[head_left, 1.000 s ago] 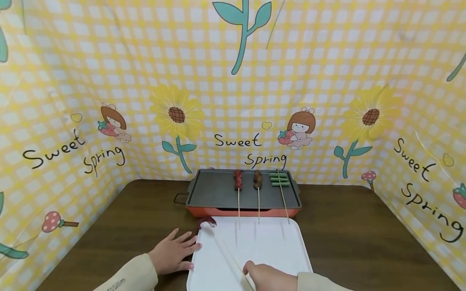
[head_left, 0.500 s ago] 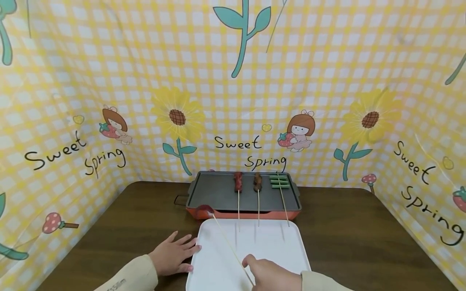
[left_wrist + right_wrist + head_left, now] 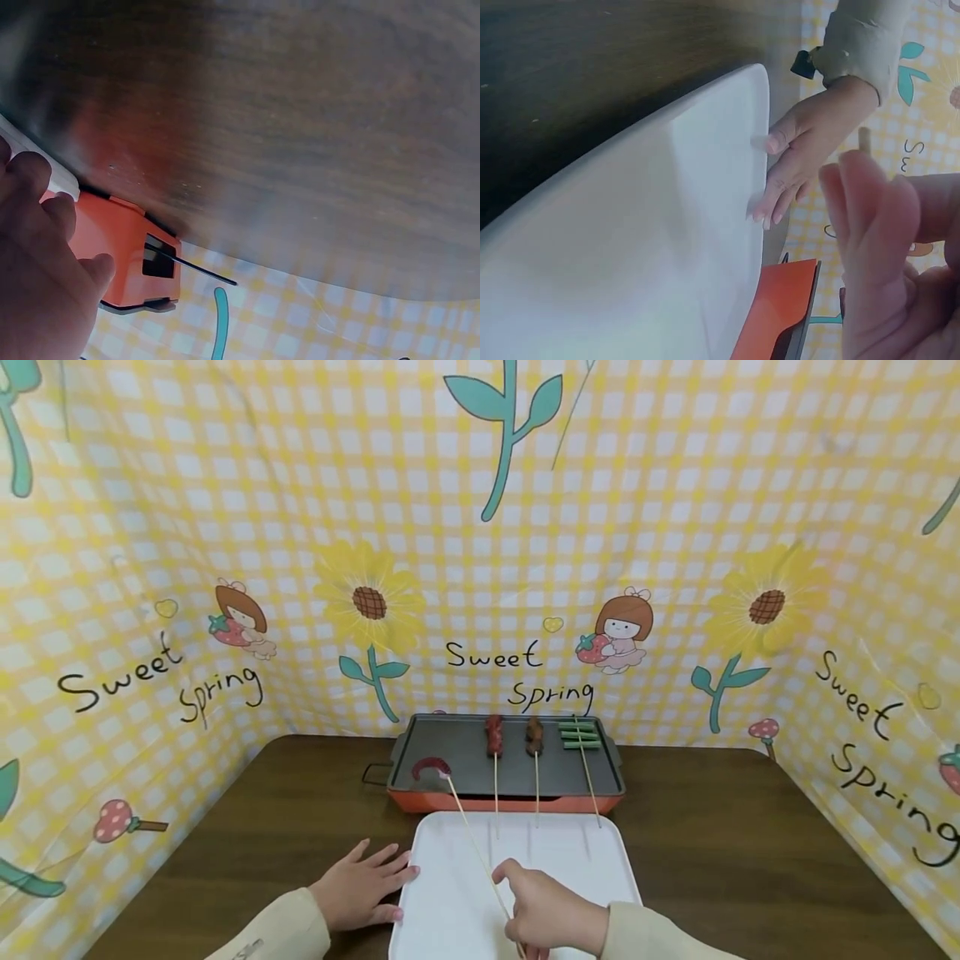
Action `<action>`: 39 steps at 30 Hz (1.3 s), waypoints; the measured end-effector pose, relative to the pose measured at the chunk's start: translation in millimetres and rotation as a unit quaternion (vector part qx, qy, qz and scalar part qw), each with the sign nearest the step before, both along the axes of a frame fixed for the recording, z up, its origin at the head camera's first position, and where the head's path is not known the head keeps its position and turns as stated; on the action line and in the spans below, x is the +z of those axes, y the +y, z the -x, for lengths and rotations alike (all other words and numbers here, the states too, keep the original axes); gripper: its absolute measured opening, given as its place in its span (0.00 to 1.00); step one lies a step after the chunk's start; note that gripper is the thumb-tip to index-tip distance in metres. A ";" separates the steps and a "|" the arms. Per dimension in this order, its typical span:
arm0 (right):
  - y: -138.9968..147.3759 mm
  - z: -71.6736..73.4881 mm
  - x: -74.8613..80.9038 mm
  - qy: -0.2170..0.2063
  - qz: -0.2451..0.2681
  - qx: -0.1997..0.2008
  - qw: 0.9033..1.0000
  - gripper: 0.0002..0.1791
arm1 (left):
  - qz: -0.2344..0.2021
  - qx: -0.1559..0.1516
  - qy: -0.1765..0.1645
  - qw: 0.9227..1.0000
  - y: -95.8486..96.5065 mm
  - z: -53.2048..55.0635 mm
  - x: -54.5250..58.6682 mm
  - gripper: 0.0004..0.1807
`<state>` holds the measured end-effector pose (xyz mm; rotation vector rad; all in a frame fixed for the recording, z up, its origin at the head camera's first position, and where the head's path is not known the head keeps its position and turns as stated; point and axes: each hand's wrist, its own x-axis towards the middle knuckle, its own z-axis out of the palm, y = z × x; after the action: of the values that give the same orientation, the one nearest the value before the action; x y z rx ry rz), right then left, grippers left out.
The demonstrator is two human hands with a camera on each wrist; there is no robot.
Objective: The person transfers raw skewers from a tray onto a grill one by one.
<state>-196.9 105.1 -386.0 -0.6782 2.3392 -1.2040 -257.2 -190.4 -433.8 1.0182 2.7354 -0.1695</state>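
My right hand (image 3: 553, 910) pinches the lower end of a thin wooden skewer (image 3: 471, 837) above the white tray (image 3: 442, 902). A curled dark red piece, looking like an octopus tentacle (image 3: 431, 767), sits at the skewer's far end, over the front left of the griddle (image 3: 442, 739). In the right wrist view the right hand's fingers (image 3: 877, 240) are bent, with a short bit of stick showing past them. My left hand (image 3: 360, 887) has its fingers spread, fingertips at the tray's left edge. The left wrist view shows this hand (image 3: 37, 270) beside the griddle's orange base (image 3: 105, 232).
On the griddle lie a red meat skewer (image 3: 494, 737), a brown meat skewer (image 3: 534, 737) and a green vegetable skewer (image 3: 580, 737), sticks reaching over the tray. A wire handle (image 3: 373, 773) juts left. A checked cloth (image 3: 480, 568) hangs behind the brown table (image 3: 720, 852).
The right hand has moved the skewer forward. Its curled red end has gone from the tray's far left corner to over the griddle. The left hand stays at the tray's edge.
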 end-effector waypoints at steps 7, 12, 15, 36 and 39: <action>-4.2 11.5 1.6 -0.027 0.022 -0.022 0.999 0.25 | -0.001 -0.005 0.012 1.000 3.8 1.5 0.9 0.35; -7.5 19.7 -0.1 -0.028 0.046 -0.050 0.997 0.26 | 0.002 -0.011 0.020 1.000 6.9 2.2 1.5 0.34; -10.1 24.4 -2.0 -0.023 0.056 -0.056 0.997 0.26 | 0.010 -0.015 0.030 0.999 8.5 2.4 0.6 0.34; -43.6 57.2 0.4 -0.038 0.083 -0.147 0.985 0.28 | -0.006 -0.006 0.026 1.000 -1.3 -3.4 -7.0 0.35; -47.5 64.2 7.5 -0.043 0.080 -0.157 0.983 0.29 | -0.008 -0.004 0.026 1.000 -2.1 -4.4 -6.5 0.35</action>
<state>-261.2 57.6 -378.5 -0.3050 2.3553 -1.5371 -252.8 -192.5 -440.3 1.0447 2.7844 -0.1780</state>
